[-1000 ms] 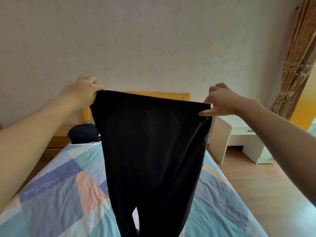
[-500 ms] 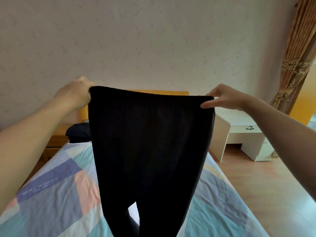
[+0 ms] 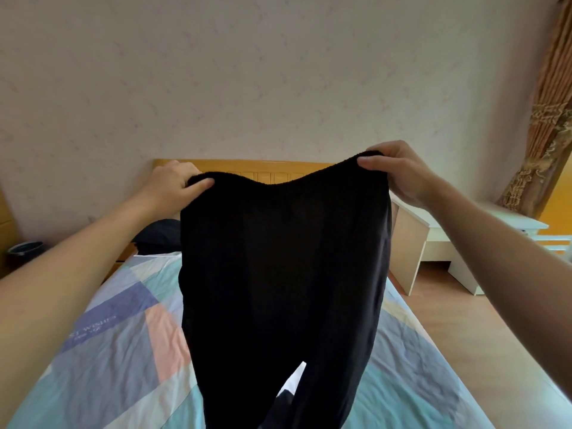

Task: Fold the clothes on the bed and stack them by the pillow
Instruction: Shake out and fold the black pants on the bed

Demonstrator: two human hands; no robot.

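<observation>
A pair of black trousers [image 3: 284, 274] hangs in the air over the bed [image 3: 117, 351], waistband up, legs trailing out of the frame's bottom. My left hand [image 3: 173, 184] grips the waistband's left corner and my right hand [image 3: 399, 171] grips its right corner, a little higher. The waistband sags in the middle between them. A dark pillow [image 3: 161, 236] lies at the head of the bed on the left, partly hidden behind the trousers. A bit of white and dark cloth [image 3: 294, 388] shows between the trouser legs.
A wooden headboard [image 3: 247, 168] stands against the wall. A white desk [image 3: 433, 243] stands right of the bed on a wooden floor. A dark bin [image 3: 24, 252] is at the far left. Brown curtains [image 3: 544, 119] hang at the right edge.
My hands have moved closer together and lower, so the stretched waistband now sags in the middle. The view has tilted down toward the bed.
</observation>
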